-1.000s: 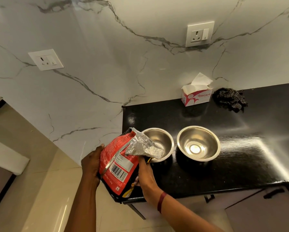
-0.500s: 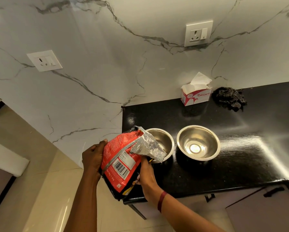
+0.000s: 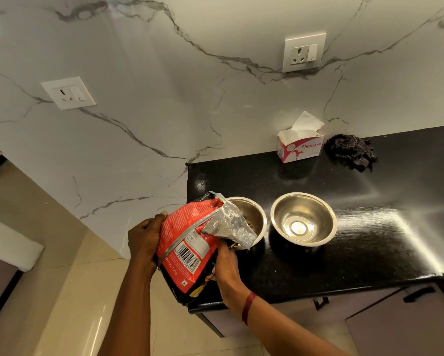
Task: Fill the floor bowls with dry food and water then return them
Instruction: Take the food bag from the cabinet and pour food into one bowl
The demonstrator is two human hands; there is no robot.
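Bowls first: the left steel bowl (image 3: 253, 217) sits just beyond my right hand (image 3: 226, 263), its near rim hidden by the crinkled foil mouth of the red food bag (image 3: 187, 247); a few brown bits show inside. The right steel bowl (image 3: 303, 222) beside it shows a gleaming bottom. My left hand (image 3: 145, 240) grips the bag's side and my right hand grips its underside, tilting it at the corner edge of the glossy black counter (image 3: 370, 253).

I counted on my counter (image 3: 370, 240): two steel bowls (image 3: 253, 217) (image 3: 303, 219), one tissue box (image 3: 303, 150), one dark cloth (image 3: 349, 152). One red food bag (image 3: 187, 242). My two hands (image 3: 145, 235) (image 3: 226, 260). Two wall sockets (image 3: 68, 93) (image 3: 304, 52).
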